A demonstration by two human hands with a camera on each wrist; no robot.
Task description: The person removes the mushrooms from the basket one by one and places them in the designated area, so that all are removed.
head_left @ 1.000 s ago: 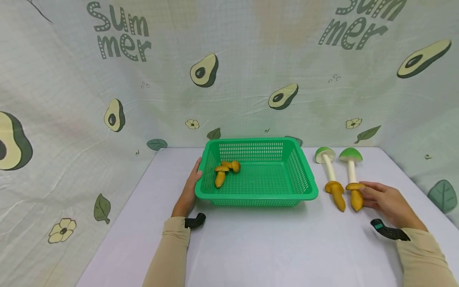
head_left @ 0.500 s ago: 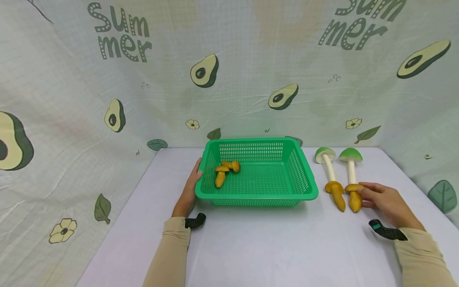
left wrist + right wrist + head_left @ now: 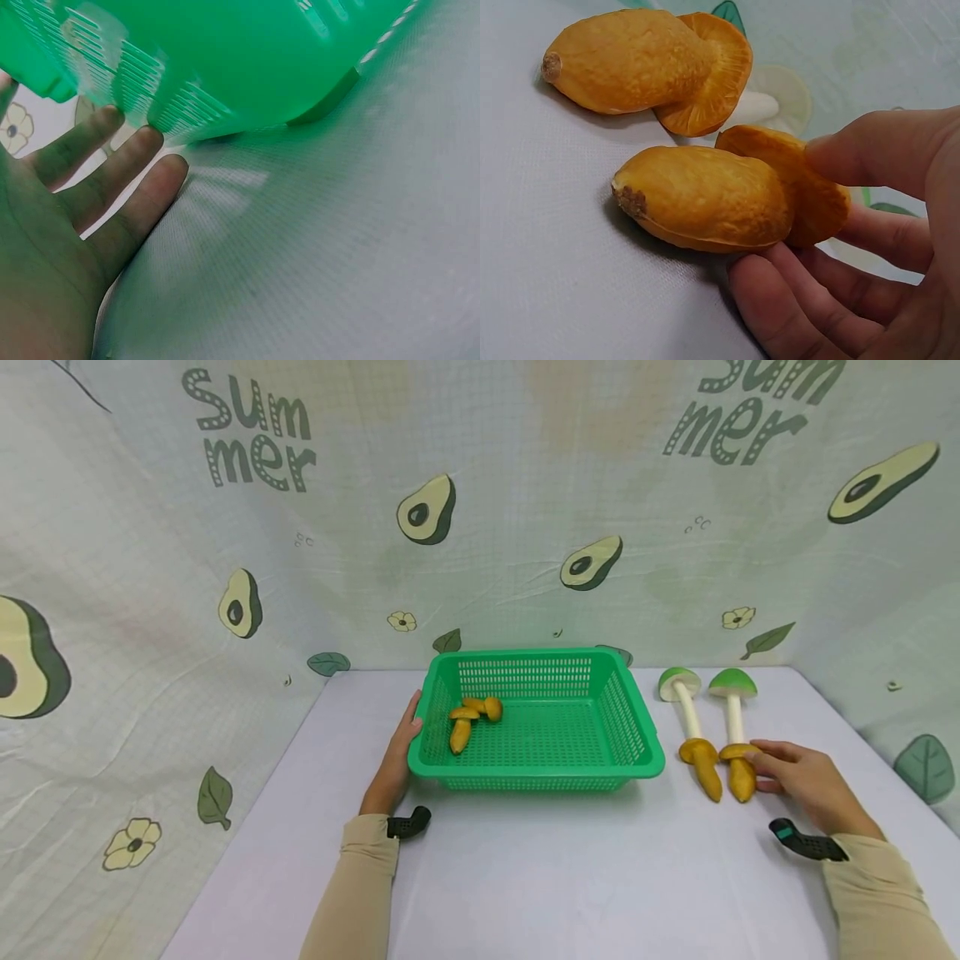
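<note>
My right hand pinches a yellow mushroom lying on the table. In the right wrist view the thumb presses on the cap of this mushroom, with fingers curled beneath its other side. A second yellow mushroom lies just left of it. My left hand rests against the left side of a green basket. The left wrist view shows that hand's fingers fairly straight at the slotted basket wall. Two small yellow mushrooms lie inside the basket, on its left.
Behind the yellow mushrooms lie two white-stemmed mushrooms with green caps, one on the left and one on the right. A pale cloth covers the table. A printed curtain hangs along the back and sides.
The right hand has shifted slightly left, and the yellow mushroom under its fingers has slid a little toward its neighbour. My left hand and the basket stay put.
</note>
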